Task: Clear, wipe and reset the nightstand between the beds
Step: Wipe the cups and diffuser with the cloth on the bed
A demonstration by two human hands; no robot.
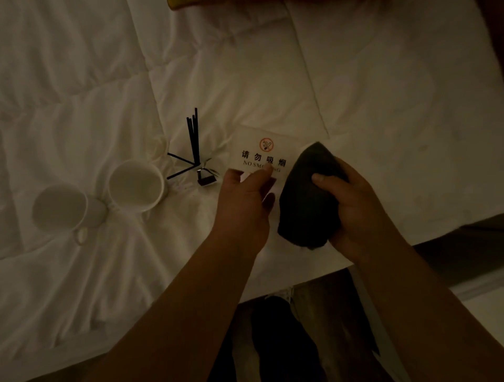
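Observation:
I look down at a white bed (368, 95) in dim light. My left hand (245, 201) holds a clear no-smoking sign (261, 147) by its lower edge, thumb on its face. My right hand (351, 207) grips a dark cloth (305, 196) whose upper end lies against the sign's right side. Two white mugs lie on their sides on the duvet at the left: one (136, 188) nearer the sign, the other (65, 210) further left. A small reed diffuser (195, 141) with black sticks lies between the mugs and the sign. The nightstand is out of view.
The bed's corner and edge run below my hands, with dark wooden floor (327, 313) beneath. A dark shape, my clothing or shoes (272, 340), shows on the floor at the bottom. A yellow-brown object (180, 2) peeks in at the top edge.

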